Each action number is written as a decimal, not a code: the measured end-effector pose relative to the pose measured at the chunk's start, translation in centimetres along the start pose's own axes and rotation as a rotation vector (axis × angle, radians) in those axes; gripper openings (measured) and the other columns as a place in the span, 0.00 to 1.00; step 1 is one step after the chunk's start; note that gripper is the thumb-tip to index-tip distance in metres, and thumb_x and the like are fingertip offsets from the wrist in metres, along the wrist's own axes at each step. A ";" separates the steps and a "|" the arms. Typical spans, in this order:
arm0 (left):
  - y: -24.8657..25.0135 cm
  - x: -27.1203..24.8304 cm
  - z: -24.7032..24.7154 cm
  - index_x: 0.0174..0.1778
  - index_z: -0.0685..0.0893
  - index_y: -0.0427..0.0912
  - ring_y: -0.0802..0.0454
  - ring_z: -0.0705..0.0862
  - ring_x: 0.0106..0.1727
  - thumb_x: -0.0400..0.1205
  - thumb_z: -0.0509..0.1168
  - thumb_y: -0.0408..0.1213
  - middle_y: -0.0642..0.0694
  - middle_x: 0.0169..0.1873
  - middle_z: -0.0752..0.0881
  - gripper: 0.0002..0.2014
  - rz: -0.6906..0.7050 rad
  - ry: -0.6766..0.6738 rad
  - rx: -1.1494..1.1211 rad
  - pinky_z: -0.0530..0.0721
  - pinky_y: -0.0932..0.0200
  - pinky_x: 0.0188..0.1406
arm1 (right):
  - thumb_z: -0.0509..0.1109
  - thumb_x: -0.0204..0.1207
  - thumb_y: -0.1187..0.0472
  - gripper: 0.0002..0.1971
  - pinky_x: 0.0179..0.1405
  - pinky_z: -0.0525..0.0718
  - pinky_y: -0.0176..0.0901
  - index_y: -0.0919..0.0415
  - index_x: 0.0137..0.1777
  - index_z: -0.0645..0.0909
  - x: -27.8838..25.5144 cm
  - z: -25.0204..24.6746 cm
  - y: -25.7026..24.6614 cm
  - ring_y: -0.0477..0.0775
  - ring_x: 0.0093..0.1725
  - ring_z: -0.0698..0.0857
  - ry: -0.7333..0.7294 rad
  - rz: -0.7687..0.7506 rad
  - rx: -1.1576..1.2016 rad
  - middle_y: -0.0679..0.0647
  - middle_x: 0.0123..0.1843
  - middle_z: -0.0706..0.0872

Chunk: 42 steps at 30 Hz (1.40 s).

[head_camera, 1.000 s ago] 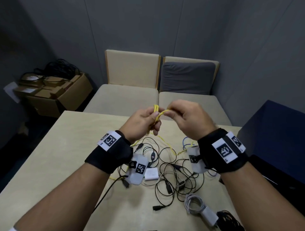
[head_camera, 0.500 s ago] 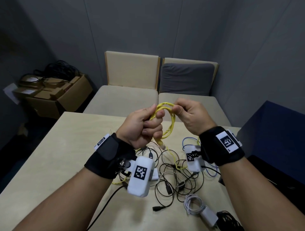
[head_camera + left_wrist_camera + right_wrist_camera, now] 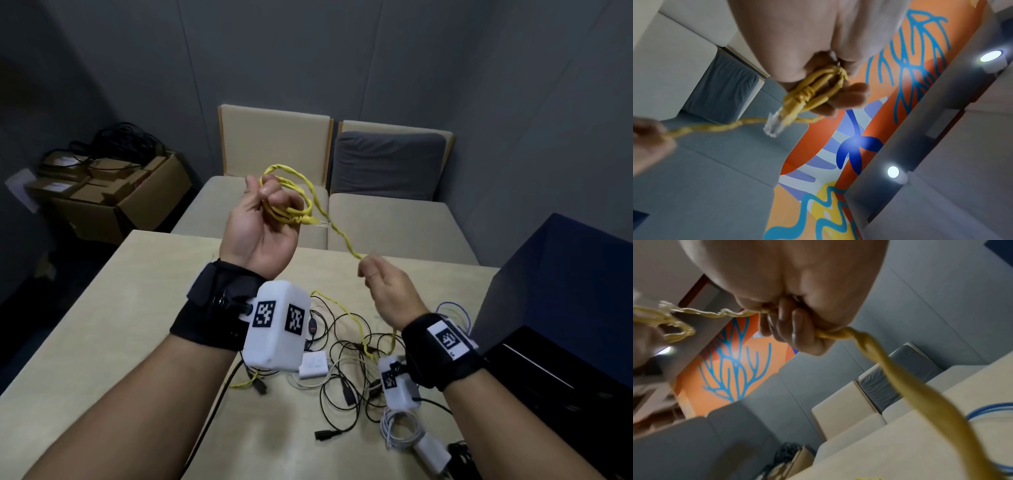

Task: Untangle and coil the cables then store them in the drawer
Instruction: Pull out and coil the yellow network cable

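Aloft, left hand (image 3: 257,236) grips yellow cable (image 3: 290,211) (right hand (image 3: 390,291) pinches it).

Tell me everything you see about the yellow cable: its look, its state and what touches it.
The yellow cable looks thin, twisted and flexible. The left hand holds several loops of it above the table, and a clear plastic plug sticks out of the bundle. One strand runs down to the right hand, which pinches it. The rest drops to the table and lies among the black cables.
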<state>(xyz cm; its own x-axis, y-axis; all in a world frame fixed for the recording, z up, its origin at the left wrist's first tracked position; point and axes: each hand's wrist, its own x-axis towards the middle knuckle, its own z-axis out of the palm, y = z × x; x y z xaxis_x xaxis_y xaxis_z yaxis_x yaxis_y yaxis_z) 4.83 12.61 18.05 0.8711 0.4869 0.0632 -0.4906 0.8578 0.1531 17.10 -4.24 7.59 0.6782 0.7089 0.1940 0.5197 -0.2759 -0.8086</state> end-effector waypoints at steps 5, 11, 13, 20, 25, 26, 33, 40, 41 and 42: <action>-0.5 0.4 -0.4 0.61 0.78 0.35 0.57 0.89 0.41 0.88 0.51 0.41 0.47 0.47 0.88 0.16 0.089 0.003 0.183 0.87 0.62 0.50 | 0.57 0.86 0.50 0.12 0.36 0.72 0.42 0.48 0.40 0.72 -1.7 1.4 -1.8 0.48 0.32 0.75 -0.226 -0.035 -0.204 0.48 0.30 0.77; -1.6 0.2 -2.1 0.74 0.67 0.41 0.53 0.88 0.50 0.86 0.54 0.27 0.46 0.58 0.86 0.19 0.208 -0.097 0.775 0.82 0.58 0.62 | 0.61 0.83 0.47 0.17 0.30 0.71 0.41 0.48 0.32 0.67 -2.2 0.9 -5.3 0.37 0.29 0.77 -0.387 -0.097 -0.342 0.42 0.23 0.77; -1.5 0.3 -2.5 0.75 0.65 0.42 0.53 0.88 0.52 0.86 0.55 0.26 0.46 0.57 0.86 0.21 0.246 -0.117 1.041 0.81 0.58 0.61 | 0.62 0.81 0.47 0.15 0.33 0.77 0.50 0.51 0.34 0.67 -2.1 0.2 -6.1 0.44 0.30 0.76 -0.368 -0.150 -0.422 0.44 0.25 0.74; -0.7 0.2 -4.1 0.62 0.82 0.30 0.61 0.88 0.50 0.86 0.59 0.30 0.70 0.46 0.86 0.12 0.146 -0.157 1.622 0.84 0.58 0.56 | 0.68 0.79 0.55 0.02 0.42 0.79 0.50 0.51 0.46 0.79 -0.6 -3.5 -8.2 0.49 0.40 0.77 -0.203 -0.312 -0.402 0.42 0.37 0.77; -0.7 -0.6 -3.6 0.42 0.84 0.26 0.66 0.86 0.44 0.88 0.55 0.39 0.40 0.44 0.90 0.21 0.011 -0.223 1.776 0.79 0.69 0.40 | 0.73 0.77 0.55 0.06 0.34 0.70 0.36 0.55 0.45 0.78 0.7 -4.8 -8.5 0.43 0.37 0.71 -0.045 -0.381 -0.429 0.41 0.35 0.75; -0.9 -0.9 -3.4 0.43 0.82 0.22 0.61 0.85 0.36 0.88 0.54 0.38 0.41 0.43 0.90 0.21 -0.027 -0.234 1.742 0.76 0.72 0.34 | 0.74 0.77 0.56 0.07 0.33 0.68 0.33 0.56 0.44 0.78 1.0 -4.9 -8.6 0.43 0.36 0.70 -0.011 -0.398 -0.418 0.40 0.34 0.74; -1.1 -2.1 -2.4 0.41 0.90 0.51 0.47 0.75 0.24 0.81 0.58 0.45 0.40 0.23 0.81 0.14 -0.239 -0.290 1.428 0.72 0.55 0.30 | 0.73 0.77 0.55 0.07 0.39 0.74 0.40 0.58 0.46 0.80 3.0 -6.2 -8.8 0.48 0.40 0.76 0.102 -0.476 -0.365 0.48 0.42 0.79; -1.5 -2.2 -2.3 0.40 0.89 0.38 0.50 0.77 0.29 0.80 0.65 0.43 0.40 0.23 0.76 0.13 -0.265 -0.392 1.028 0.82 0.60 0.41 | 0.64 0.84 0.56 0.06 0.23 0.79 0.45 0.53 0.44 0.76 3.6 -4.2 -8.5 0.52 0.23 0.79 0.136 -0.243 -0.021 0.48 0.29 0.77; -1.5 -2.1 -2.3 0.43 0.88 0.36 0.54 0.78 0.26 0.77 0.70 0.46 0.43 0.22 0.76 0.14 -0.266 -0.390 0.955 0.83 0.61 0.42 | 0.63 0.85 0.56 0.07 0.20 0.79 0.47 0.54 0.44 0.75 3.5 -3.8 -8.2 0.54 0.20 0.79 0.112 -0.204 0.044 0.49 0.26 0.75; -1.5 -2.0 -2.4 0.49 0.87 0.34 0.57 0.77 0.23 0.75 0.72 0.48 0.48 0.21 0.77 0.19 -0.284 -0.382 0.880 0.83 0.61 0.43 | 0.62 0.85 0.56 0.08 0.19 0.79 0.48 0.54 0.44 0.75 3.4 -3.4 -8.2 0.54 0.18 0.77 0.088 -0.172 0.118 0.50 0.25 0.74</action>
<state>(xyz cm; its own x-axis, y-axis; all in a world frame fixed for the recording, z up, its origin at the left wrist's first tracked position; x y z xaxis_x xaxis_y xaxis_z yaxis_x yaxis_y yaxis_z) 3.76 10.71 15.36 0.9776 0.0648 0.2002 -0.2083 0.4321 0.8774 16.93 -1.76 16.74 0.6301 0.6781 0.3782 0.5708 -0.0743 -0.8177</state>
